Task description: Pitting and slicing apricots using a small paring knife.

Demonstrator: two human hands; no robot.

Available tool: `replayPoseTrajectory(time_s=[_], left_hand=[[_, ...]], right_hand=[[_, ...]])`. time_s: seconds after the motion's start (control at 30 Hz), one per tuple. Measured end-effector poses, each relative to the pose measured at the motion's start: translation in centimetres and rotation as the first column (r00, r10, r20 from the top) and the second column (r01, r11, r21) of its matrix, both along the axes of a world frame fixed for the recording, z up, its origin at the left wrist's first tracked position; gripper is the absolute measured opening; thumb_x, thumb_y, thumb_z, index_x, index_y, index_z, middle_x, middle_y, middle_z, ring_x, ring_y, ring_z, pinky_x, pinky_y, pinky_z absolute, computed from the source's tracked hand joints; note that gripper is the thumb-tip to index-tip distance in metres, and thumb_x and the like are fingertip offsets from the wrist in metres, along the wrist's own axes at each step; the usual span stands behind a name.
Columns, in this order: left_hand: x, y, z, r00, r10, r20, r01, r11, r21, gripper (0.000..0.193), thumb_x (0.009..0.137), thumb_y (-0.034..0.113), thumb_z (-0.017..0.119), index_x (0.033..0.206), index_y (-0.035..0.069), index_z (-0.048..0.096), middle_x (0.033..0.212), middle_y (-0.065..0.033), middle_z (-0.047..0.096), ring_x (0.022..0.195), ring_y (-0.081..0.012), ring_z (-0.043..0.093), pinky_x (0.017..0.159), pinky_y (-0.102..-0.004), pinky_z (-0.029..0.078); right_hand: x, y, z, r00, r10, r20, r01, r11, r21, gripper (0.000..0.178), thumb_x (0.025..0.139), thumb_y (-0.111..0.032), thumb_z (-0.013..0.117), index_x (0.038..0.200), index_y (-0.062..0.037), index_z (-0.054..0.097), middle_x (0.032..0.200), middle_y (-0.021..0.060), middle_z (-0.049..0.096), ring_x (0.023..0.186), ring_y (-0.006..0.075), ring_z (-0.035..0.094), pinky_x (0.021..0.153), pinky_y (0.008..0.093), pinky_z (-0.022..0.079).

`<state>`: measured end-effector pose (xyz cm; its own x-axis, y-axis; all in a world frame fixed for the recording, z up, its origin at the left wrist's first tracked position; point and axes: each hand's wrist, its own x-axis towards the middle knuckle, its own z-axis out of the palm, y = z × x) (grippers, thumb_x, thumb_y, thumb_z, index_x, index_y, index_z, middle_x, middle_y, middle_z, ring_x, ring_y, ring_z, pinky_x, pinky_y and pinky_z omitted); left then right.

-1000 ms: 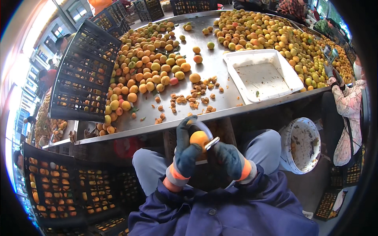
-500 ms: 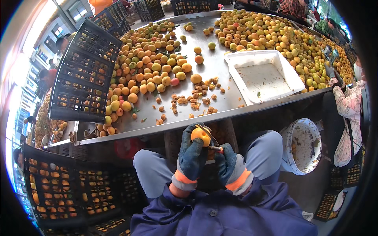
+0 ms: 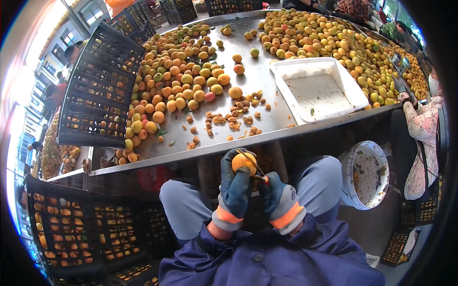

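An orange apricot (image 3: 243,164) is gripped in my left hand (image 3: 233,183), which wears a dark blue glove with a grey and orange cuff. My right hand (image 3: 273,193), gloved alike, is closed round the handle of a small knife (image 3: 260,172). The blade crosses over the upper right side of the apricot, close against it. Both hands are near each other above my lap, just short of the metal table's front edge. Several brown apricot pits (image 3: 234,117) lie scattered on the table ahead of them.
A heap of apricots (image 3: 176,81) covers the metal table's (image 3: 267,131) left side, beside a tilted black crate (image 3: 98,88). A white tray (image 3: 317,93) stands near another heap (image 3: 334,40). To my right is a white bucket (image 3: 365,176); fruit-filled crates (image 3: 67,229) stand left. A co-worker's sleeve (image 3: 422,121) shows far right.
The knife's blade has shifted slightly on the apricot, now lying more steeply across its right side. My hands stay in nearly the same place, and the view has moved a little.
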<state>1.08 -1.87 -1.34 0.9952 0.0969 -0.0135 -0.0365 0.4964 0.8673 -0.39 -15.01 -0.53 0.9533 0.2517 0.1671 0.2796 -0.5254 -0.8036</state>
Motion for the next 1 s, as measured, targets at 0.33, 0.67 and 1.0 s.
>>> replayPoseTrajectory(time_s=[0.33, 0.67, 1.0], left_hand=[[0.6, 0.0, 0.5, 0.998, -0.058, 0.036, 0.065, 0.964, -0.258, 0.051, 0.088, 0.02, 0.05, 0.133, 0.003, 0.033, 0.11, -0.0143, 0.054, 0.091, -0.0221, 0.056, 0.078, -0.0341, 0.051], [0.2, 0.1, 1.4, 1.0, 0.03, -0.006, -0.03, 0.996, 0.08, 0.054, 0.084, 0.011, 0.049, 0.134, 0.003, 0.029, 0.109, -0.0134, 0.054, 0.094, -0.0189, 0.055, 0.083, -0.0308, 0.048], [0.6, 0.6, 0.6, 0.988, -0.141, 0.059, 0.149, 0.972, -0.179, 0.044, 0.09, 0.015, 0.058, 0.128, 0.006, 0.038, 0.115, -0.0141, 0.056, 0.097, -0.0172, 0.056, 0.078, -0.0311, 0.052]], right_hand=[[-0.1, 0.0, -1.3, 0.998, -0.017, 0.063, 0.02, 0.999, -0.047, 0.017, 0.092, -0.025, 0.055, 0.095, -0.0086, 0.05, 0.069, 0.0174, 0.061, 0.065, 0.0399, 0.061, 0.053, 0.0464, 0.046], [-0.4, -0.1, -1.7, 0.999, -0.01, 0.048, 0.013, 0.998, -0.062, 0.017, 0.092, -0.024, 0.055, 0.094, -0.0084, 0.05, 0.067, 0.0175, 0.06, 0.064, 0.0393, 0.061, 0.052, 0.0457, 0.045], [0.3, -0.6, -1.7, 0.964, 0.189, -0.188, -0.094, 0.901, 0.424, 0.013, 0.092, -0.018, 0.056, 0.098, -0.0063, 0.055, 0.072, 0.0161, 0.063, 0.07, 0.039, 0.063, 0.056, 0.0394, 0.047]])
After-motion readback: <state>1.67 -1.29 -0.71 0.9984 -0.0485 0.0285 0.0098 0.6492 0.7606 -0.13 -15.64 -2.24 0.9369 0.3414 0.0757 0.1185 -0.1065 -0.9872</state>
